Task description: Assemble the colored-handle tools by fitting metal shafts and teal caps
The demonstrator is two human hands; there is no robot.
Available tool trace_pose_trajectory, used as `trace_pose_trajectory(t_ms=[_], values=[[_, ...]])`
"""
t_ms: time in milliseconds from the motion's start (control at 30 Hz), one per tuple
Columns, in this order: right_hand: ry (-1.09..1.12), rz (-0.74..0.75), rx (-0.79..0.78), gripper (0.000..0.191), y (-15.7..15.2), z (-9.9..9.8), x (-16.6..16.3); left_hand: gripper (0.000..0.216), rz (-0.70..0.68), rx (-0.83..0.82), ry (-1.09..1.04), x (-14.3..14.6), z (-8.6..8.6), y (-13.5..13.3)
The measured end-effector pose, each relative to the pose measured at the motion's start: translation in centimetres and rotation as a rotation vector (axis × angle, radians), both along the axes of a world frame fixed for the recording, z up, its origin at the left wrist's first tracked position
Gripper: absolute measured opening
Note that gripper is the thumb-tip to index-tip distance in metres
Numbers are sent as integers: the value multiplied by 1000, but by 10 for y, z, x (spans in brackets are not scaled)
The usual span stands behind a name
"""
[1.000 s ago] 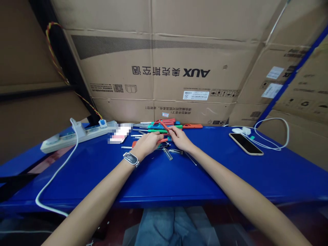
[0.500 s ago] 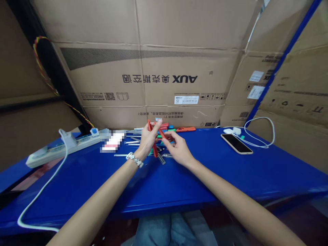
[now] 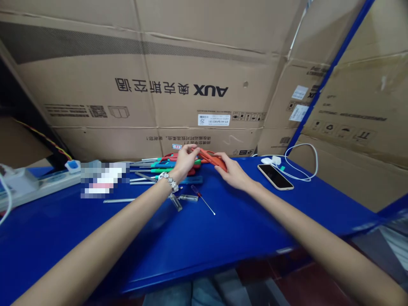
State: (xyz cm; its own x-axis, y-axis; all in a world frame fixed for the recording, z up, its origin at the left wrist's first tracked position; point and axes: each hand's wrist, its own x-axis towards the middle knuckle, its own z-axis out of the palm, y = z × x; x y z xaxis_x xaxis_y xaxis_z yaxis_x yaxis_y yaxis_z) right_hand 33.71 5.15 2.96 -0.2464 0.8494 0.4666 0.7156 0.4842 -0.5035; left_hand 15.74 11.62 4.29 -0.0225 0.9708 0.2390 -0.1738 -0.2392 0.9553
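Observation:
Both my hands hold a red-handled tool [image 3: 208,157] low over the back of the blue table [image 3: 223,238]. My left hand [image 3: 185,160], with a watch on its wrist, grips the tool's left end. My right hand [image 3: 231,172] closes on its right handle. Under and behind them lies a row of screwdrivers [image 3: 153,166] with green, blue and red handles. A small screwdriver [image 3: 202,199] and two clear handles [image 3: 183,199] lie loose just in front of my left wrist.
A phone [image 3: 275,176] on a white charging cable [image 3: 302,163] lies at the right. A white power strip [image 3: 35,182] sits at the far left, beside a blurred patch. Large cardboard boxes [image 3: 191,85] wall off the table's back and right.
The red tool, held upright above the table half a second ago, is now laid down low toward the back right. Both hands moved with it. The view has shifted right.

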Motion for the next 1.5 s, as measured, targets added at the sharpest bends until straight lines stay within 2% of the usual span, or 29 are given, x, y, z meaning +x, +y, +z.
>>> trace_pose_trajectory(t_ms=[100, 233, 433, 500, 567, 633, 767, 900, 1000, 1133, 1200, 1267, 1367, 1500], values=[[-130, 35, -18, 51, 18, 0, 20, 15, -71, 70, 183, -4, 0, 12], [-358, -10, -45, 56, 40, -4, 22, 10, -153, 144, 368, 6, -2, 27], [-592, -90, 18, 53, 78, -2, 22, 12, -113, 225, 550, 2, 3, 49], [-656, -110, 36, 52, 90, -1, 22, 19, -103, 330, 781, -5, 5, 51], [-698, -100, 54, 50, 100, 0, 21, 27, -116, 448, 1101, -10, 5, 52], [-701, -101, 86, 46, 106, -1, 18, 32, -138, 505, 1323, -13, 2, 53], [-654, -198, 139, 37, 108, -4, 15, 32, -154, 506, 1380, -19, -6, 53], [-530, -229, 49, 43, 100, -11, 15, 31, -117, 605, 1345, -39, -7, 45], [-362, -165, 10, 39, 88, -18, 6, 29, -81, 672, 1255, -62, -4, 29], [-196, 66, -1, 17, 62, -24, -26, 22, -52, 671, 1201, -95, -5, 2], [-240, 187, -29, 18, 50, -23, -45, 20, -40, 656, 1186, -110, -8, -12], [-298, 231, -70, 25, 42, -21, -62, 18, -30, 647, 1169, -124, -12, -23], [-385, 216, -99, 30, 41, -19, -77, 20, -32, 656, 1175, -143, -20, -39], [-461, 200, -83, 24, 47, -14, -80, 25, -60, 663, 1265, -165, -29, -55]])
